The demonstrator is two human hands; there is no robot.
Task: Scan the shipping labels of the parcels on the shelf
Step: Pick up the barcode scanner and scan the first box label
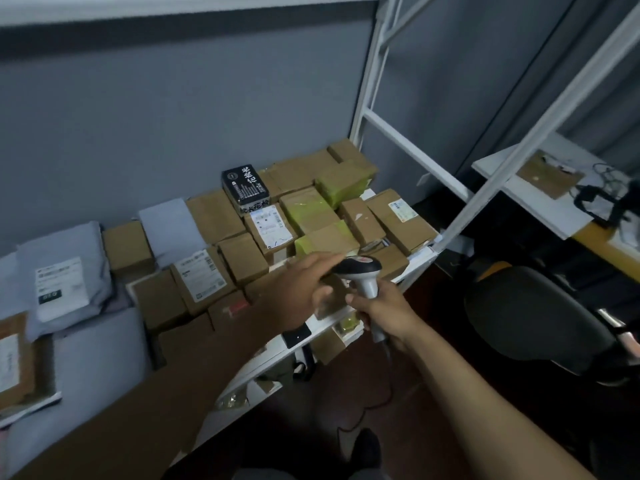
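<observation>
Several brown cardboard parcels [242, 258] crowd the white shelf [414, 268], some with white shipping labels facing up, such as one label [199, 273] near the middle and another [272, 225] behind it. My right hand [384, 311] grips the grey handle of a barcode scanner [362, 271], whose dark head points left over the shelf's front edge. My left hand [301, 284] reaches over the front parcels, fingers stretched out and touching the scanner's head; its thumb lies by a small box [330, 299] at the shelf's edge.
Grey mailer bags [65, 271] lie at the left of the shelf. A black tin [246, 188] stands on the back boxes. White shelf posts [540, 126] rise at the right. A black chair [540, 317] and a desk [554, 209] with cables stand beyond.
</observation>
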